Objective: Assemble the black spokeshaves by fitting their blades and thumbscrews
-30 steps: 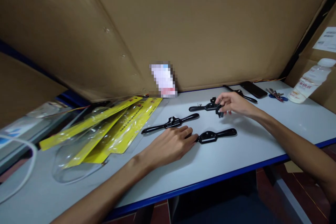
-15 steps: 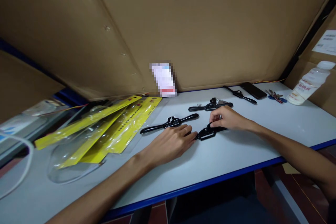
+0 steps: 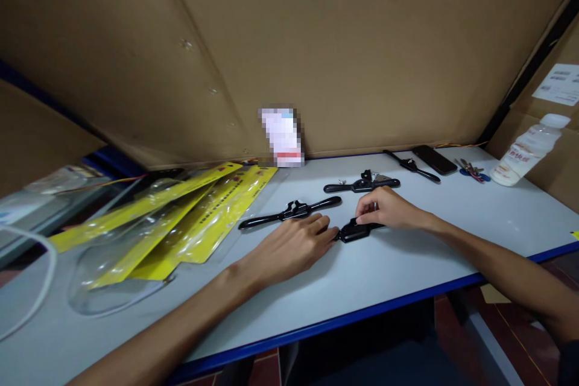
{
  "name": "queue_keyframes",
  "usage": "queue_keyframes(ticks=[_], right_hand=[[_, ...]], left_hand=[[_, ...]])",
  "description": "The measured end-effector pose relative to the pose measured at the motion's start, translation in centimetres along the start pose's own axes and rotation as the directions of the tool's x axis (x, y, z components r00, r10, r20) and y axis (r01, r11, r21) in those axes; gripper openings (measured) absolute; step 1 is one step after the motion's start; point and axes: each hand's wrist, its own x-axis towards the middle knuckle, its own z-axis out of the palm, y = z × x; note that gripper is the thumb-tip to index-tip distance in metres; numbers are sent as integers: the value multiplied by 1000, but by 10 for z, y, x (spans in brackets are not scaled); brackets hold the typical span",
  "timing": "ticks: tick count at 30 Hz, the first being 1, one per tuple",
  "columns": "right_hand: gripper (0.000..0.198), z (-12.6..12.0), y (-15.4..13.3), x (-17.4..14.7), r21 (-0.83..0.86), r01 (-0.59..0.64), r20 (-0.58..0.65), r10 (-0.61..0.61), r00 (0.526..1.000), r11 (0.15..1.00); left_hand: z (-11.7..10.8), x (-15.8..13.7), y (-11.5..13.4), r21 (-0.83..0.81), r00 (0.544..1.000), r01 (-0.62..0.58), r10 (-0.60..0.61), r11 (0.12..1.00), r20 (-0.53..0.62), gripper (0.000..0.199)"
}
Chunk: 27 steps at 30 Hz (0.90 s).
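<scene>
Both hands met on the nearest spokeshave (image 3: 357, 230), just right of the frame's middle, low on the counter (image 3: 407, 265). The left hand (image 3: 289, 247) lay palm down with its fingers loosely extended, the fingertips covering the tool's left handle and pinning it to the surface rather than wrapped around it. The right hand (image 3: 384, 210) was curled over the tool's body, thumb and forefinger pinched at the top of the middle section; whether they gripped a small black part or only a screw there could not be told.

By the look of it, the step in hand was fitting or adjusting something at the centre of this spokeshave while the other hand steadied it. The next move would likely call for a fine twist or press from the right fingers, with the left hand bearing down so the tool does not skid.

Both forearms reached in from the lower edge of the frame, the right from the lower right corner, the left from the lower left, wrists low to the surface.

A second spokeshave (image 3: 289, 213) lay just above the left hand, a third (image 3: 362, 184) above the right. Yellow blister packs (image 3: 190, 217) were fanned at the left. A phone (image 3: 434, 158), keys (image 3: 470, 170) and a white bottle (image 3: 525, 151) sat in the upper right.
</scene>
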Motion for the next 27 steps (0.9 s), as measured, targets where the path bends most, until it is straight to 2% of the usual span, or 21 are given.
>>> queue_keyframes(ticks=[2,4,6,9,11,13,15,18,20,24,27], right_hand=[[8,1,-3,0,-31,-6,-67,4,998,1000],[11,-5,-5,0,-45,9,-221,-19,975,999],[14,-16,-5,-1,-65,25,-380,-48,924,998],[17,-36,0,-1,-150,-1,-540,-81,838,989],[16,-50,9,0,-227,-43,-618,-110,778,973],[14,-61,23,3,-299,-98,-652,-129,747,949],[12,-70,39,6,-371,-183,-630,-102,770,911],[13,-77,60,10,-452,-306,-531,23,847,837],[14,-77,68,13,-476,-354,-479,100,872,805],[30,-68,69,21,-504,-447,-459,209,863,740],[36,-63,60,26,-502,-490,-389,320,864,713]], left_hand=[[1,0,0,21,1000,-5,5,1000,-1,24],[2,0,0,28,1000,-6,6,1000,4,23],[3,0,-1,28,1000,-2,2,1000,15,24],[3,0,-1,26,1000,9,-10,1000,23,25],[2,0,-1,12,1000,10,-10,1000,14,26],[2,0,-1,-5,1000,2,-2,1000,4,26],[2,-1,-1,-5,1000,-11,11,1000,-13,26],[5,-2,-2,19,999,-19,20,1000,-29,26],[6,-2,-3,31,999,-16,17,999,-27,26],[7,-2,-3,18,999,-21,21,1000,-32,26],[6,-2,-3,2,999,-19,19,1000,-35,27]])
